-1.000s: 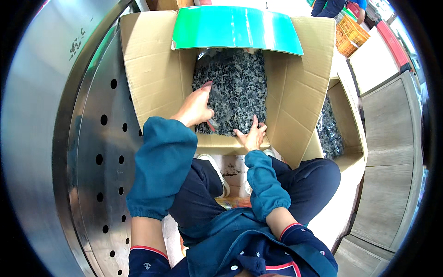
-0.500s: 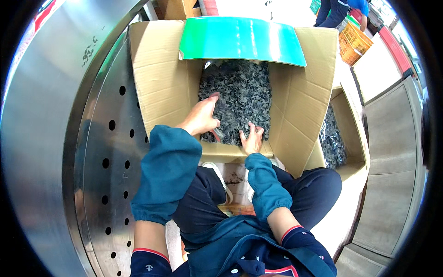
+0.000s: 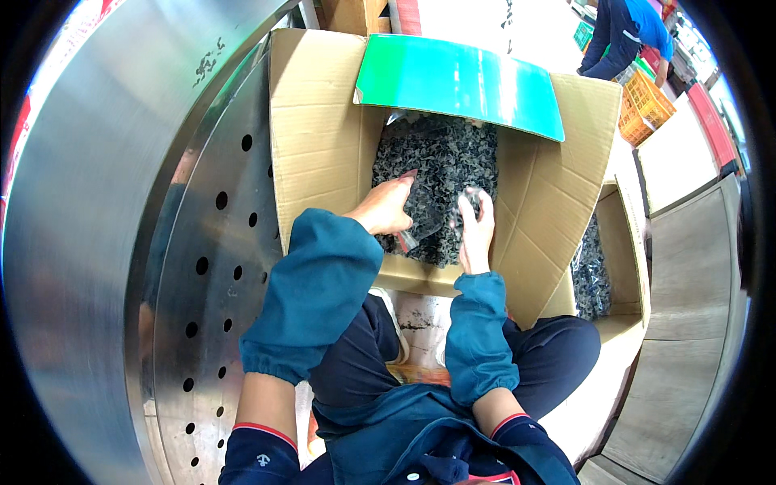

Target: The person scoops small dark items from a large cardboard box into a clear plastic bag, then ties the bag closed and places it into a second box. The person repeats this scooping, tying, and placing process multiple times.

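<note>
An open cardboard box with a turquoise-green top flap stands before my legs, full of dark curly dried flakes. My left hand is closed on a clear plastic bag with red on its edge, held down among the flakes. My right hand is raised a little at the box's right side, fingers curled around a small clump of the dark flakes, slightly blurred.
A perforated steel panel is on the left. A second cardboard box with bagged dark flakes is on the right, beside grey panels. At top right, a person in blue bends near an orange crate.
My right hand has moved up from the box's near edge and now has flakes in its curled fingers. My left hand stays on the bag. The view has shifted slightly.
</note>
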`<action>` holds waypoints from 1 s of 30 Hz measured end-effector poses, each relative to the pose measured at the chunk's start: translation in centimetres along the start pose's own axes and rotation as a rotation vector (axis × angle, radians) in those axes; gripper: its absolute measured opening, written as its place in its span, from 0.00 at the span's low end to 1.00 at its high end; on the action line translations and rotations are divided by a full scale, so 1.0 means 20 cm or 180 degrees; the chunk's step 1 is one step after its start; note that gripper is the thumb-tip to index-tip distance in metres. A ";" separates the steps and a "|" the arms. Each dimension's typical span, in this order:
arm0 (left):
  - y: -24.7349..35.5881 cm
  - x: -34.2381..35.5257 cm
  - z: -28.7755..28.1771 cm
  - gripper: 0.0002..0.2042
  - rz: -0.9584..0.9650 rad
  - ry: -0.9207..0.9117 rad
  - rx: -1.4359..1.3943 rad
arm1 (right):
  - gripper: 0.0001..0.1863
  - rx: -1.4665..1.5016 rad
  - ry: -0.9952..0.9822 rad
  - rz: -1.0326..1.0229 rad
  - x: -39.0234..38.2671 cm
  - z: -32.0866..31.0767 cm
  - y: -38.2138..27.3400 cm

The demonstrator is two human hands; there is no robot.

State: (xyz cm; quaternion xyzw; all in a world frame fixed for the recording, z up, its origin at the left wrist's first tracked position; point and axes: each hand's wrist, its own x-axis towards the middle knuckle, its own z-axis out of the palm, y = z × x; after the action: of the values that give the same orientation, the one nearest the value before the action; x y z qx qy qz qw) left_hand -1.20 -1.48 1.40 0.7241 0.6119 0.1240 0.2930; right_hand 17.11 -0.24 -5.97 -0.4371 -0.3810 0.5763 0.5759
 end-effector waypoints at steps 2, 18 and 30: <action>0.01 0.01 0.01 0.34 -0.0012 -0.0012 -0.0083 | 0.14 0.0342 -0.0542 0.0010 -0.04 0.11 -0.17; -0.01 -0.01 -0.01 0.31 -0.0177 0.0066 -0.0401 | 0.07 -0.1525 -0.0902 -0.1042 0.05 0.00 -0.09; -0.04 -0.01 0.01 0.32 0.0133 0.0333 -0.0218 | 0.52 -0.4674 -0.0495 -0.0259 -0.16 -0.14 0.43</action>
State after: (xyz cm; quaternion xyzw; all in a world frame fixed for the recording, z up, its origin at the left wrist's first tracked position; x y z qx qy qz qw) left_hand -1.82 -1.70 0.87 0.7188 0.6066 0.1886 0.2826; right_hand 16.75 -4.03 -14.78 -0.6532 -0.7242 0.1805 0.1275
